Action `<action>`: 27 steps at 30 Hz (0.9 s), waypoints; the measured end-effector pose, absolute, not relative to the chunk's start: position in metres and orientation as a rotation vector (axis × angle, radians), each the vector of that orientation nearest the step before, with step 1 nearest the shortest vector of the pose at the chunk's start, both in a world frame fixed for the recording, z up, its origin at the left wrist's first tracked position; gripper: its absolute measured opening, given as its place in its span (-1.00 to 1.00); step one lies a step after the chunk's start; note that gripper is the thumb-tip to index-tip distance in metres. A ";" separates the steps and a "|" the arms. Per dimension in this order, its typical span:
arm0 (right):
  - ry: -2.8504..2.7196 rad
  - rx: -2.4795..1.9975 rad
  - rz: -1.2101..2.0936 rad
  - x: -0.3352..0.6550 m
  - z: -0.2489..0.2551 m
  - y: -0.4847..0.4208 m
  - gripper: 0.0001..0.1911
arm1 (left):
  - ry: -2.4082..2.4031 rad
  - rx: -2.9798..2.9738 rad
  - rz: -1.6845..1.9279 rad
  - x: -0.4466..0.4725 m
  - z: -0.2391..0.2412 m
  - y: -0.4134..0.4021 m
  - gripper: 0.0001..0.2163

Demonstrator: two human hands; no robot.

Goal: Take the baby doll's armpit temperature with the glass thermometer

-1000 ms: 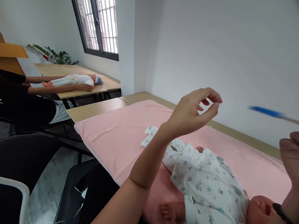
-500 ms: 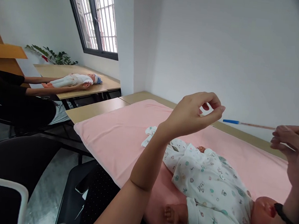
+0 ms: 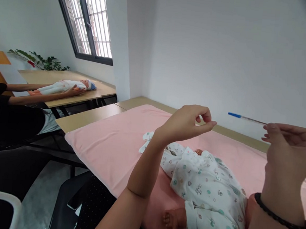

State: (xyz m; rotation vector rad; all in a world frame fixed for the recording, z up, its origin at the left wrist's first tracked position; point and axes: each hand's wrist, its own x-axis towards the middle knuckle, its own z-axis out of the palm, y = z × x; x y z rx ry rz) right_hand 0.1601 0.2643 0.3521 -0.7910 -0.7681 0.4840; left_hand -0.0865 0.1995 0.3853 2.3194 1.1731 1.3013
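My right hand (image 3: 289, 151) is raised at the right and pinches a thin glass thermometer (image 3: 246, 118) with a blue tip, held level and pointing left. My left hand (image 3: 188, 122) hovers in the air just left of that tip, fingers loosely curled towards the thumb with nothing in them. Below both hands a baby doll (image 3: 205, 191) in a white patterned romper lies on its back on a pink pad (image 3: 107, 149). The doll's head is mostly hidden behind my right wrist, which wears a black band.
The pink pad covers a wooden table (image 3: 86, 118) against a white wall. At the left another person in black reaches both arms to a second doll (image 3: 62, 86) on a far table. A black chair (image 3: 87, 204) stands near me; a plant and a barred window are behind.
My right hand swung the thermometer down from the far right to level before me. My left hand sank a little. The view panned slightly right.
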 end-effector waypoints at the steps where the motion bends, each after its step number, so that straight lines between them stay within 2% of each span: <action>1: -0.824 -0.703 0.557 0.164 0.352 0.266 -0.83 | 1.179 2.315 1.296 -0.087 0.385 0.200 -0.83; 5: -0.765 -0.300 1.101 0.179 0.353 0.272 -0.89 | 1.184 2.305 1.305 -0.087 0.384 0.201 -0.84; 7: -0.836 -0.416 0.957 0.179 0.352 0.272 -0.94 | 1.183 2.314 1.293 -0.087 0.384 0.201 -0.85; 9: -0.916 -0.599 0.737 0.176 0.352 0.271 -0.86 | 1.189 2.321 1.261 -0.087 0.384 0.201 -0.86; 10: -0.918 -0.601 0.731 0.174 0.353 0.270 -0.83 | 1.193 2.323 1.248 -0.086 0.384 0.201 -0.86; 14: -0.859 -0.245 1.106 0.172 0.355 0.268 -0.83 | 1.194 2.319 1.256 -0.085 0.384 0.203 -0.87; 18: -1.052 -0.529 0.847 0.172 0.355 0.267 -0.81 | 1.194 2.298 1.286 -0.084 0.385 0.204 -0.85; 22: -1.029 -0.292 1.071 0.171 0.356 0.266 -0.77 | 1.191 2.283 1.284 -0.085 0.387 0.203 -0.82; 27: -1.115 -0.479 0.945 0.168 0.355 0.266 -0.80 | 1.193 2.249 1.354 -0.086 0.390 0.202 -0.81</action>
